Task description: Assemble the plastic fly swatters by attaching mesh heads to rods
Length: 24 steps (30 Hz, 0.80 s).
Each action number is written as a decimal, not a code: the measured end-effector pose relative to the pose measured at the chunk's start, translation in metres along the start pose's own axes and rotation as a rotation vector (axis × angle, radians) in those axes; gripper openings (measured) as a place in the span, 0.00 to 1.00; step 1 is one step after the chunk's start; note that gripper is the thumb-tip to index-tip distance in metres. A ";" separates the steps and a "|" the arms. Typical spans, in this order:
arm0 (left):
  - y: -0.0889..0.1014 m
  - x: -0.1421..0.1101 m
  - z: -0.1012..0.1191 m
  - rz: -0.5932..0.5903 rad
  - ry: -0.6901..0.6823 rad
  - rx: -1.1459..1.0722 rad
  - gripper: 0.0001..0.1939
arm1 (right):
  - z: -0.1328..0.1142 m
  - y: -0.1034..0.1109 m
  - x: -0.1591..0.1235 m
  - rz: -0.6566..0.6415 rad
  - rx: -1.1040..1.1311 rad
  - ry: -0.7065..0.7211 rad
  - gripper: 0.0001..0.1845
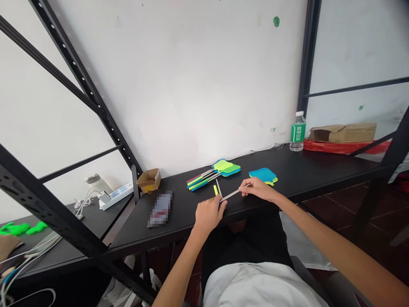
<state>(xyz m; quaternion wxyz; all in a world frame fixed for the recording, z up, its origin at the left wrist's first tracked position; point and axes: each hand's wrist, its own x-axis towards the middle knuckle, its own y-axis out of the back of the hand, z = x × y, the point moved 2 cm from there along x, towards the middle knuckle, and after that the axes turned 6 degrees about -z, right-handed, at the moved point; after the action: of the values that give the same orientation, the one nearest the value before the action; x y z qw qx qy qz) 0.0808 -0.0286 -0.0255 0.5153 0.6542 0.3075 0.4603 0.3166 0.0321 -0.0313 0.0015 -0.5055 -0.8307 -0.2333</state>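
Fingers of the left hand curl closed around one end of a thin rod, while the right hand pinches its other end between thumb and fingertips. The rod slants up to the right, near the table's front edge.

Left along the table, a small cardboard box stands open-topped near the wall; its contents cannot be made out. Far right, a clear bottle with a white cap and green label stands upright beside red plastic, which has a long brown box on it, dark at its left end.

Colored fly swatters lie piled between the hands and the wall, handles toward the left. A yellow handle lies just behind the left hand. Loose swatter heads, blue over yellow-green, lie just behind the right hand, well back from the front edge. A blurred flat item lies between the small box and the front edge. A metal post rises at the table's left end.
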 end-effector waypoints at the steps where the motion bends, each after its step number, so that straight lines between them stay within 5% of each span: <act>1: 0.000 0.000 0.000 -0.001 -0.004 -0.004 0.18 | -0.002 0.000 -0.001 -0.001 -0.009 0.005 0.18; 24: 0.004 -0.001 0.003 -0.045 0.020 -0.009 0.18 | 0.007 0.001 0.002 0.022 0.040 0.003 0.15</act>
<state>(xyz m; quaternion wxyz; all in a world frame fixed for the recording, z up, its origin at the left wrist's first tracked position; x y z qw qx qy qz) 0.0823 -0.0321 -0.0217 0.5252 0.6402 0.3251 0.4567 0.3176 0.0370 -0.0370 0.0155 -0.5143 -0.8294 -0.2176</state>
